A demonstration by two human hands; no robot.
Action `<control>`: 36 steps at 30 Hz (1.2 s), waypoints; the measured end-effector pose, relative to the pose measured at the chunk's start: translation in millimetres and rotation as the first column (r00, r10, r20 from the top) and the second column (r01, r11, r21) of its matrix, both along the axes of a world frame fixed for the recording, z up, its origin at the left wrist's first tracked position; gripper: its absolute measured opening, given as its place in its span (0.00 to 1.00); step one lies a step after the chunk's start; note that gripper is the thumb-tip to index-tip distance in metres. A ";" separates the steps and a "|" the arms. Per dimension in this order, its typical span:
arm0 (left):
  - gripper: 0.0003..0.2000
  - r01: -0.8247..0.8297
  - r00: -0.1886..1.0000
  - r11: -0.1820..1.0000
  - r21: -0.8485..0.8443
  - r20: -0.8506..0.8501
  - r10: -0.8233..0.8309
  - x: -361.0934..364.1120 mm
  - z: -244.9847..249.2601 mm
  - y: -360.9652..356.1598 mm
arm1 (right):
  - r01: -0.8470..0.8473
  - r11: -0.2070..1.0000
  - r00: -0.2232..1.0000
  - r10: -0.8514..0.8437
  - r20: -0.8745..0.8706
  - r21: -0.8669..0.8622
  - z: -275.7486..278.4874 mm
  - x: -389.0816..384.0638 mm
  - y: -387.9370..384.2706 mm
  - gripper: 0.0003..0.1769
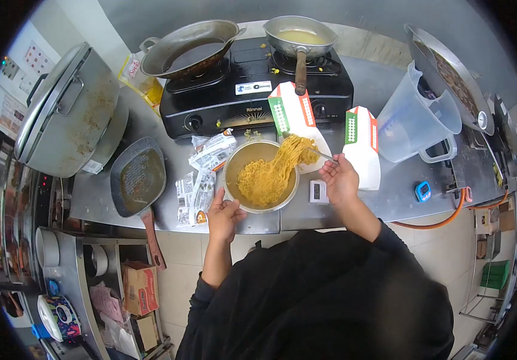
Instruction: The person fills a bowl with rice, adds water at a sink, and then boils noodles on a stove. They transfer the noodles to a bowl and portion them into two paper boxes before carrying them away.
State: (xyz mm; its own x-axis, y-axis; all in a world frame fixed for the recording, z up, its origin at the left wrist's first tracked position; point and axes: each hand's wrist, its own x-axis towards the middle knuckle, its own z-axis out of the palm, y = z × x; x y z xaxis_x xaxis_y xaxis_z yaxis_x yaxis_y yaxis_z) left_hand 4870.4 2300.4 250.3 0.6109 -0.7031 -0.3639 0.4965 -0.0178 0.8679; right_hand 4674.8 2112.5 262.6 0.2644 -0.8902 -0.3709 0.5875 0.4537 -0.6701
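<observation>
My left hand (225, 214) grips the near left rim of a round metal bowl (229, 177) at the counter's front. Yellow noodles (264, 181) lie in the bowl, and a long clump of them is lifted over its right rim. Closed round the thin handle of a metal utensil (325, 157) is my right hand (339, 179); noodles cover the utensil's head, so its kind is hidden. Behind the bowl stands a white takeaway box (301, 114) with red and green labels, and a second takeaway box (363, 150) is to the right of my right hand.
A black gas stove (252, 114) carries a wok (192, 51) and a saucepan (301, 33). Torn packets (201, 186) and a square pan (138, 177) lie left of the bowl. To the right are a plastic jug (417, 120), a white timer (318, 192) and a blue timer (423, 191).
</observation>
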 end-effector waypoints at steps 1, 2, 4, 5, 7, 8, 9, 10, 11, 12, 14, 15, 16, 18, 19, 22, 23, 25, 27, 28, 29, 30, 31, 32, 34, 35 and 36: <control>0.30 -0.001 1.000 1.000 0.002 0.003 0.001 -0.3 -0.3 0.9 | 0.000 1.000 1.000 0.000 0.019 0.009 2.8 1.1 -0.8 0.11; 0.30 -0.001 1.000 1.000 0.002 0.008 0.001 -0.3 -0.3 0.9 | -0.001 1.000 0.999 0.000 0.039 0.017 6.6 2.6 -2.1 0.11; 0.30 -0.007 1.000 1.000 0.001 0.014 0.007 -0.6 0.9 0.5 | -0.029 1.000 1.000 0.029 0.001 -0.004 18.5 3.4 -2.0 0.11; 0.30 -0.013 1.000 1.000 0.000 0.014 0.013 -1.7 2.4 0.1 | -0.042 0.999 0.999 0.042 -0.019 -0.013 26.6 2.8 -1.8 0.11; 0.29 -0.019 1.000 1.000 -0.004 0.014 0.019 -3.0 2.0 0.2 | -0.096 0.992 0.994 0.091 -0.067 -0.075 46.0 0.1 -5.0 0.11; 0.29 -0.021 1.000 1.000 -0.008 0.016 0.021 -2.8 0.8 -0.2 | -0.124 0.987 0.989 0.114 -0.091 -0.105 57.2 -1.0 -7.4 0.11; 0.28 -0.022 1.000 1.000 -0.013 0.020 0.022 -2.5 0.3 -0.5 | -0.144 0.981 0.986 0.131 -0.101 -0.127 68.9 -1.6 -9.3 0.10; 0.28 -0.027 0.999 1.000 -0.014 0.018 0.027 -2.8 1.2 -0.8 | -0.154 0.977 0.984 0.138 -0.115 -0.146 80.5 -1.3 -11.1 0.10; 0.28 -0.032 0.999 0.999 -0.015 0.016 0.032 -3.7 2.9 -1.0 | -0.165 0.972 0.981 0.144 -0.129 -0.165 91.6 -0.8 -12.9 0.10; 0.27 -0.036 0.999 0.999 -0.017 0.013 0.036 -4.4 3.9 -1.1 | -0.175 0.967 0.978 0.149 -0.143 -0.183 100.7 -0.4 -14.9 0.10; 0.27 -0.041 0.999 0.999 -0.012 0.016 0.042 -5.1 4.0 -1.0 | -0.184 0.956 0.980 0.159 -0.124 -0.231 112.9 -0.5 -18.5 0.10; 0.27 -0.046 0.999 0.999 -0.011 0.018 0.047 -4.9 4.1 -1.1 | -0.192 0.948 0.980 0.170 -0.104 -0.252 118.9 -1.2 -19.9 0.10; 0.28 -0.049 0.999 0.999 -0.006 0.018 0.049 -4.6 4.0 -1.0 | -0.200 0.941 0.979 0.184 -0.084 -0.273 124.7 -1.8 -21.2 0.10; 0.28 -0.056 0.998 0.998 0.007 0.016 0.056 -4.8 2.7 -1.0 | -0.199 0.928 0.980 0.188 -0.064 -0.314 136.4 -3.4 -24.1 0.09; 0.28 -0.056 0.998 0.998 0.003 0.013 0.056 -4.7 2.0 -1.0 | -0.195 0.918 0.981 0.181 -0.073 -0.346 142.4 -4.2 -25.8 0.09; 0.28 -0.050 0.999 0.999 -0.010 0.013 0.050 -3.8 1.5 -0.9 | -0.183 0.908 0.982 0.156 -0.102 -0.376 155.7 -7.6 -31.3 0.10; 0.28 -0.047 0.999 0.999 -0.015 0.016 0.047 -4.0 2.0 -1.0 | -0.180 0.907 0.982 0.144 -0.122 -0.381 157.3 -8.5 -32.9 0.10; 0.28 -0.044 0.999 0.999 -0.024 0.016 0.045 -4.7 1.7 -0.9 | -0.166 0.914 0.982 0.119 -0.146 -0.369 153.1 -12.3 -35.2 0.10; 0.28 -0.051 0.999 0.998 -0.033 0.006 0.051 -4.9 0.9 -1.0 | -0.145 0.930 0.983 0.097 -0.157 -0.337 133.2 -15.4 -41.0 0.10; 0.28 -0.050 0.999 0.998 -0.023 0.011 0.050 -3.6 0.1 -1.1 | -0.163 0.913 0.969 0.077 -0.234 -0.373 123.9 -14.7 -43.4 0.10; 0.28 -0.050 0.999 0.999 -0.013 0.015 0.050 -1.9 -1.3 -1.2 | -0.185 0.895 0.949 0.055 -0.310 -0.406 113.7 -13.8 -45.7 0.10; 0.28 -0.049 0.999 0.999 -0.002 0.018 0.049 -1.1 -2.2 -1.3 | -0.208 0.875 0.923 0.028 -0.384 -0.437 102.5 -13.5 -48.1 0.10; 0.27 -0.050 0.999 0.999 0.007 0.015 0.050 -1.1 -0.9 -2.1 | -0.349 0.829 0.825 0.050 -0.563 -0.438 96.4 -10.5 -46.9 0.11; 0.27 -0.050 0.999 0.999 0.016 0.015 0.049 -0.9 1.9 -3.1 | -0.591 0.589 0.647 -0.062 -0.760 -0.551 94.4 -11.5 -46.4 0.12; 0.27 -0.049 0.999 0.999 0.023 0.014 0.048 1.4 4.9 -4.5 | -0.942 0.024 0.283 -0.483 -0.829 -0.335 96.8 -7.4 -40.8 0.12; 0.27 -0.045 0.999 0.999 0.023 0.012 0.044 2.1 5.4 -4.4 | -0.976 0.029 0.174 -0.499 -0.849 -0.217 107.2 -4.1 -36.8 0.12; 0.26 -0.038 0.999 0.999 0.023 0.008 0.038 2.0 5.6 -5.1 | -0.995 0.039 0.061 -0.513 -0.856 -0.094 123.7 -1.9 -33.0 0.13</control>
State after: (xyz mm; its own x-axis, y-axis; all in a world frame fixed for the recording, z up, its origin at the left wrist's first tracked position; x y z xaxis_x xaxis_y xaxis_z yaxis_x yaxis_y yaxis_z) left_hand 4872.4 2295.3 255.9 0.6397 -0.6710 -0.3749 0.4907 -0.0190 0.8711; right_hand 4672.9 2079.6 386.3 0.8714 -0.4883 0.0461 -0.4701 -0.8584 -0.2054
